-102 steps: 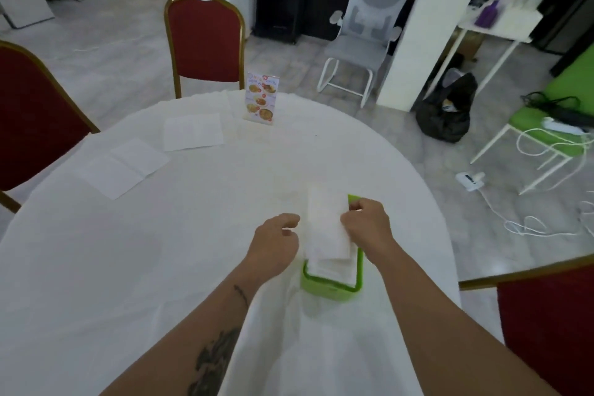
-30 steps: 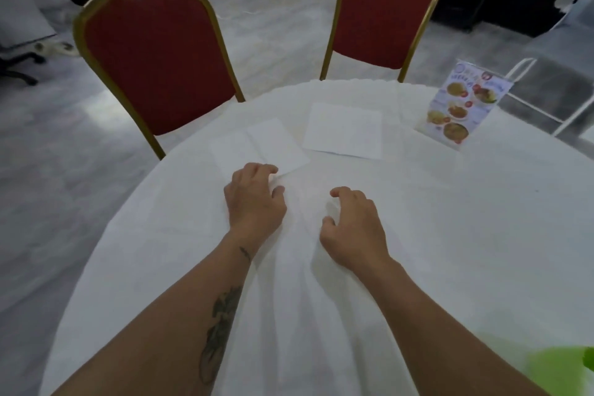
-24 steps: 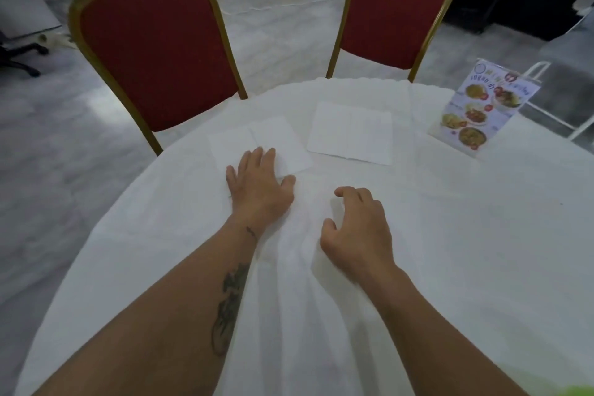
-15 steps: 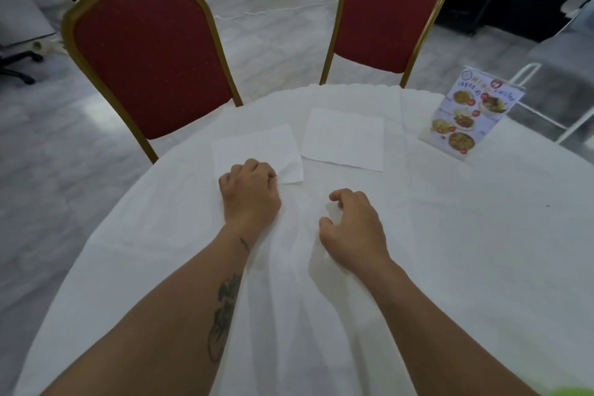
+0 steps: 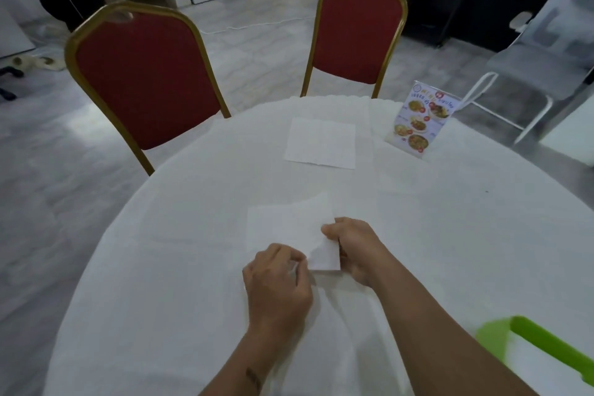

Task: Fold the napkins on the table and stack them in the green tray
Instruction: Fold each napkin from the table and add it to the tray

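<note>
A white napkin (image 5: 286,225) lies on the white tablecloth in front of me, its near right corner lifted. My right hand (image 5: 356,247) pinches that right edge. My left hand (image 5: 276,280) pinches the near corner beside it. A second napkin (image 5: 321,143) lies flat farther away, toward the table's far edge. The green tray (image 5: 546,347) shows only as a rim at the lower right; what it holds is out of view.
A menu card stand (image 5: 418,120) stands at the far right of the round table (image 5: 160,267). Two red chairs with gold frames, one (image 5: 141,80) at the far left and one (image 5: 356,32) at the back, stand against the table. A grey office chair (image 5: 546,51) is at the right.
My left hand has dragged the left napkin toward me from the far side. Both hands, which rested on the cloth, now pinch its near right part. The tray rim has come into view.
</note>
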{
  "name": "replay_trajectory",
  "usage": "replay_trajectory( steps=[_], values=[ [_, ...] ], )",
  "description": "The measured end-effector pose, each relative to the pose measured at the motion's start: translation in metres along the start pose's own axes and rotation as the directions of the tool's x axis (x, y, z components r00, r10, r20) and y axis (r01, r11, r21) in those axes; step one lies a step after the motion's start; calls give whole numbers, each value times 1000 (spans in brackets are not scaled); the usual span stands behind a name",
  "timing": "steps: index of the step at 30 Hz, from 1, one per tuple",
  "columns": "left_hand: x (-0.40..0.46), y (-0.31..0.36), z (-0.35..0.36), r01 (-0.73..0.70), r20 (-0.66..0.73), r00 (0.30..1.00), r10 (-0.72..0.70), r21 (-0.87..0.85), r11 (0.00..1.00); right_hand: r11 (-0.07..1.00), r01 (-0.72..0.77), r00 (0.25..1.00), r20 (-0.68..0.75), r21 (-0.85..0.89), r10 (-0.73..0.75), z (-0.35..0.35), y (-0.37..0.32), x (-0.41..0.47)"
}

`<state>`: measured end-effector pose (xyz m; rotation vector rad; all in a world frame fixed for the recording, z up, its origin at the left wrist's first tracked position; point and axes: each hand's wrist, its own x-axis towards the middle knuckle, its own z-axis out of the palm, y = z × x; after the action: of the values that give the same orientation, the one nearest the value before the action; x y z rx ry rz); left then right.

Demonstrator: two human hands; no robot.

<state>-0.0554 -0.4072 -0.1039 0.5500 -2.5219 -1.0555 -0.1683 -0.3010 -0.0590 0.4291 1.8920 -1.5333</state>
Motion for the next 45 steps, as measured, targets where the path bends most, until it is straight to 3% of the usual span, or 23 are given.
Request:
replay_trajectory(
  steps=[4,7,11,13,15,17,19,21,23,26,28,35,42,45],
  values=[
    [-36,11,-14,-26,46,998,31,-93,995,956,142,978,-113,-255,-176,-19,21,-27],
    [-46,13,-30,-5,18,1000,8,-187,982,846,254,932,-115,-470,-343,-31,27,-52],
    [-48,11,-49,40,17,999,-37,-200,979,582,415,848,65,-699,-526,-32,40,-83],
    [-51,11,-54,64,63,997,-52,-192,979,520,452,857,192,-725,-478,-29,50,-95],
    [-55,11,-55,80,115,991,-61,-168,983,618,446,890,244,-648,-386,-27,60,-101],
    [-60,9,-53,51,171,985,-31,-113,992,717,414,902,149,-561,-404,-27,70,-97],
    [-64,7,-48,-5,243,970,12,-28,1000,696,376,881,4,-612,-473,-29,79,-87],
    [-71,6,-44,-47,295,955,20,85,995,638,295,882,-54,-711,-467,-30,87,-78],
    [-77,5,-40,-71,272,962,16,196,978,607,247,910,-34,-756,-413,-27,93,-74],
    [-84,3,-40,1,221,973,-71,304,953,586,248,919,-3,-772,-393,-16,95,-74],
    [-88,0,-40,10,258,960,-106,349,937,609,217,928,-32,-763,-371,-8,94,-76],
    [-94,-6,-42,-147,357,934,-15,424,894,858,99,968,-151,-505,-201,0,86,-84],
    [-98,-15,-51,-220,423,906,23,423,879,935,97,974,-159,-342,-159,2,90,-93],
    [-98,-17,-51,-223,427,904,25,421,879,887,87,964,-185,-453,-190,4,96,-93]
  ],
)
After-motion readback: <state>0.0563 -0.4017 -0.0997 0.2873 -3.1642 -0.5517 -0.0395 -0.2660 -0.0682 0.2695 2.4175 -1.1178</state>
